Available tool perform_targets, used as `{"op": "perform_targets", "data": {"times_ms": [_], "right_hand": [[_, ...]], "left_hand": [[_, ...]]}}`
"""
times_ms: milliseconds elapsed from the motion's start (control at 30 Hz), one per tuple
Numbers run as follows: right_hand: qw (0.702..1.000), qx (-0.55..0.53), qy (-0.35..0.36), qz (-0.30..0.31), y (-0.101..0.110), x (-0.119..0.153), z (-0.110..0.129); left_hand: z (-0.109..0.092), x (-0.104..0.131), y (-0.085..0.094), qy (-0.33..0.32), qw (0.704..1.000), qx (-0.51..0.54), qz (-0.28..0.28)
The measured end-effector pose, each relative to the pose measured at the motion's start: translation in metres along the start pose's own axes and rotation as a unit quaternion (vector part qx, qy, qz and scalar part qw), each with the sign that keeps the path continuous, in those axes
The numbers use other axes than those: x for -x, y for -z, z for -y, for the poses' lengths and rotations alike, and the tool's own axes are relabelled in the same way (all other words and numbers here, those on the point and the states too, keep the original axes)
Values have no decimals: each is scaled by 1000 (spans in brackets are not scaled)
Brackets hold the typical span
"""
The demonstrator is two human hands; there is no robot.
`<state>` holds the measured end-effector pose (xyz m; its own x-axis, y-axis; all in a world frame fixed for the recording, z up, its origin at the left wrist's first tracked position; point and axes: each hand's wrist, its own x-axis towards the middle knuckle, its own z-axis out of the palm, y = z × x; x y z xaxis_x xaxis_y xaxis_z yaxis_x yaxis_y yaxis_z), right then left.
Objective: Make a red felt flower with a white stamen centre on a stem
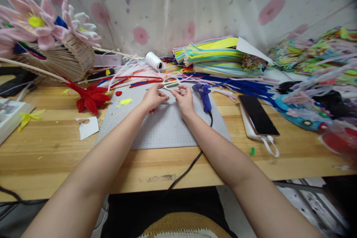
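Observation:
My left hand (154, 97) and my right hand (183, 99) are close together above the grey cutting mat (164, 134). The fingers of both are curled in a pinch, and whatever lies between them is too small to make out. Just behind the fingertips are scissors (170, 80) with pale handles; whether I touch them is unclear. A bit of red (152, 111) shows beneath my left hand. To the right of my right hand, a blue glue gun (203, 95) lies on the mat. Yellow scraps (126, 101) and a small red piece (118, 93) are left of my hands.
A red fuzzy flower (93, 98) on a stick lies at left, near a cut white card (88, 128). Behind are pipe cleaner bundles (217, 57) and a thread spool (153, 60). A phone (258, 114) is at right. The black cord (185, 173) crosses the table's front edge.

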<state>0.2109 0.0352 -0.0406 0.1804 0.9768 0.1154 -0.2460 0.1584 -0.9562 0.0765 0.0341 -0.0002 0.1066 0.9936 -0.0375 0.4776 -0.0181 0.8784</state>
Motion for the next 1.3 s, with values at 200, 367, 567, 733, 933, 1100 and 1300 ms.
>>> {"op": "perform_targets", "data": {"times_ms": [200, 367, 567, 733, 933, 1100, 1300], "right_hand": [[997, 19, 49, -48, 2, 2, 3], [997, 56, 53, -15, -2, 7, 2], [996, 76, 50, 14, -5, 11, 1], [996, 83, 39, 18, -5, 12, 1], [993, 87, 65, -34, -1, 9, 6], [989, 111, 84, -40, -2, 14, 10], [987, 135, 86, -25, -4, 16, 5]], "left_hand": [[4, -1, 10, 0, 977, -202, -61], [5, -4, 19, -14, 977, -184, -107], [7, 1, 30, -59, 973, -169, -147], [15, 9, 41, -32, 975, -110, -188], [35, 40, 46, -97, 984, -148, -34], [37, 62, 32, -87, 965, -243, -47], [15, 50, 20, -91, 962, -232, -115]]}}
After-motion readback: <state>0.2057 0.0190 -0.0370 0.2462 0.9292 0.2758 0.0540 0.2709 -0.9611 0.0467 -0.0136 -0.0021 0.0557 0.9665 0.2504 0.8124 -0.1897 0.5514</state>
